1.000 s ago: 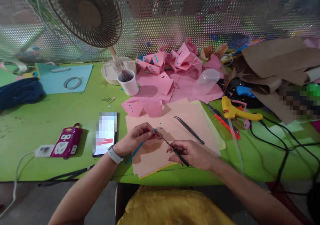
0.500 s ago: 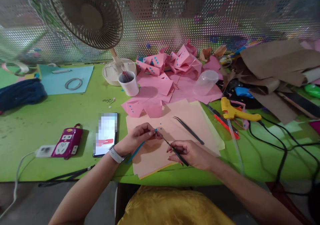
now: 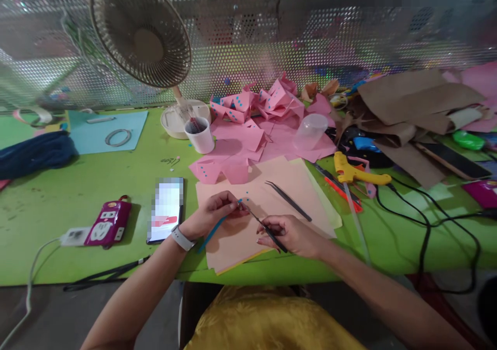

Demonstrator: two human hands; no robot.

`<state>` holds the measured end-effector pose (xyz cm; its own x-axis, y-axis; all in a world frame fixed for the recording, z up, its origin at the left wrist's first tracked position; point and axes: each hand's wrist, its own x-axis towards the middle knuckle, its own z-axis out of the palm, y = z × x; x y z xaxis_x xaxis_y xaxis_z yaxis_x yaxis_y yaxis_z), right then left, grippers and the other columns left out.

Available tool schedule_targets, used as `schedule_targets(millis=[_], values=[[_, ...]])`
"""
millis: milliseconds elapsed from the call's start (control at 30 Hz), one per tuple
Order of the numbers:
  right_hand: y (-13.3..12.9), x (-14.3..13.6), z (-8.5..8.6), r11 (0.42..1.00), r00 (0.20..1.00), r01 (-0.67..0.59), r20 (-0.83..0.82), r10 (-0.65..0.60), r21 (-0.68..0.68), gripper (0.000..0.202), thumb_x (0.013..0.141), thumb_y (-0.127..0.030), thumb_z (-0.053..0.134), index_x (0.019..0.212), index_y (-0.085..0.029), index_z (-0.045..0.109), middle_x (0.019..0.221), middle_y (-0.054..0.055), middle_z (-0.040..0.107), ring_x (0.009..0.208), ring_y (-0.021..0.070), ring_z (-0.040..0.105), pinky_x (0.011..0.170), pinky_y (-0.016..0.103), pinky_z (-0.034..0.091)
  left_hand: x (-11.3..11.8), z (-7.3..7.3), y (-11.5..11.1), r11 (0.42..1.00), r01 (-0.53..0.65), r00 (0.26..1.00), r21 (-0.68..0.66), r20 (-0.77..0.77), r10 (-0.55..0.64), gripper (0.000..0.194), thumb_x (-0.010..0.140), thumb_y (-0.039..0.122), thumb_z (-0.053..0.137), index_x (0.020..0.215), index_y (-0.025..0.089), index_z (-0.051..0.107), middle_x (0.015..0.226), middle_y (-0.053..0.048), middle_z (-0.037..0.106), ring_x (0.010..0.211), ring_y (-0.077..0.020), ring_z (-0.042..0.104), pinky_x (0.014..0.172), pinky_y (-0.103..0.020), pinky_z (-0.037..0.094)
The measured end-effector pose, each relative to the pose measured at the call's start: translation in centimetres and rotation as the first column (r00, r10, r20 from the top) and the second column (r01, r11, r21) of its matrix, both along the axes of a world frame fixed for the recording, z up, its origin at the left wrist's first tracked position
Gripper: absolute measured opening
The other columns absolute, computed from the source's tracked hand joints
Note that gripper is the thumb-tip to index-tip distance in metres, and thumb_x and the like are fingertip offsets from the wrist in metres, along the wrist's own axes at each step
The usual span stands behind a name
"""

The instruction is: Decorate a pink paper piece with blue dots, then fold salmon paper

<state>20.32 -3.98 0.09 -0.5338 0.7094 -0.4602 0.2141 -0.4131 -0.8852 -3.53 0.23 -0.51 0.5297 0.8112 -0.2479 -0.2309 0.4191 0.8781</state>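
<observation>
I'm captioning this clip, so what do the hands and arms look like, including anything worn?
The left hand has a pale grey, watch-like band around its wrist. The right hand has no band at the wrist; its nails look painted a dark reddish shade, though they are small here. Neither forearm shows a sleeve, and both hands are gloveless.

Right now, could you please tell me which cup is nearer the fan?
The white cup, right beside the fan's base; the clear cup is farther right.
</observation>
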Motion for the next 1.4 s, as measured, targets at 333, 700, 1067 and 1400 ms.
schedule_targets(millis=[333, 700, 1067, 1400], values=[[0.3, 0.1, -0.7, 0.996, 1.000, -0.020, 0.004, 0.019, 0.091, 0.048, 0.068, -0.054, 0.080, 0.090, -0.014, 0.063, 0.071, -0.003, 0.057, 0.062, 0.0094, 0.047, 0.055, 0.023, 0.035, 0.1, 0.1, 0.1, 1.000, -0.004, 0.999, 0.022, -0.031, 0.005, 0.027, 0.081, 0.035, 0.079, 0.084, 0.013, 0.063, 0.095, -0.011, 0.075, 0.091, -0.0195, 0.073, 0.089, -0.032, 0.057], [0.1, 2.9, 3.9, 0.986, 0.976, 0.056, 0.198, -0.088, 0.159, 0.061, 0.068, -0.063, 0.076, 0.106, -0.019, 0.058, 0.064, -0.004, 0.062, 0.046, 0.0096, 0.048, 0.038, 0.021, 0.036, -0.9, 3.7, -0.3, 0.999, -0.019, 0.978, 0.035, -0.205, 0.026, 0.029, 0.081, 0.041, 0.077, 0.085, 0.016, 0.064, 0.094, -0.010, 0.076, 0.090, -0.0220, 0.072, 0.081, -0.037, 0.059], [6.6, 9.9, 4.8, 0.705, 0.419, -0.421, 0.812, -0.407, 0.570, 0.027, 0.081, -0.045, 0.069, 0.094, -0.022, 0.074, 0.091, 0.009, 0.072, 0.076, 0.0231, 0.065, 0.057, 0.029, 0.034, 4.1, 10.2, 3.6, 0.852, -0.253, 0.915, 0.459, -0.174, 0.365, 0.018, 0.079, 0.035, 0.077, 0.086, 0.018, 0.077, 0.078, -0.001, 0.069, 0.065, -0.0097, 0.053, 0.062, -0.023, 0.043], [8.2, 10.4, 3.7, 0.793, 0.414, -0.388, 0.857, -0.306, 0.470, 0.035, 0.074, -0.031, 0.072, 0.106, -0.017, 0.067, 0.082, 0.009, 0.074, 0.078, 0.0253, 0.068, 0.058, 0.028, 0.037, 11.7, 7.9, 14.4, 0.895, -0.441, 0.898, 0.062, 0.040, 0.439, 0.003, 0.084, 0.009, 0.064, 0.085, 0.012, 0.065, 0.074, -0.001, 0.067, 0.067, -0.0071, 0.065, 0.065, -0.017, 0.048]])
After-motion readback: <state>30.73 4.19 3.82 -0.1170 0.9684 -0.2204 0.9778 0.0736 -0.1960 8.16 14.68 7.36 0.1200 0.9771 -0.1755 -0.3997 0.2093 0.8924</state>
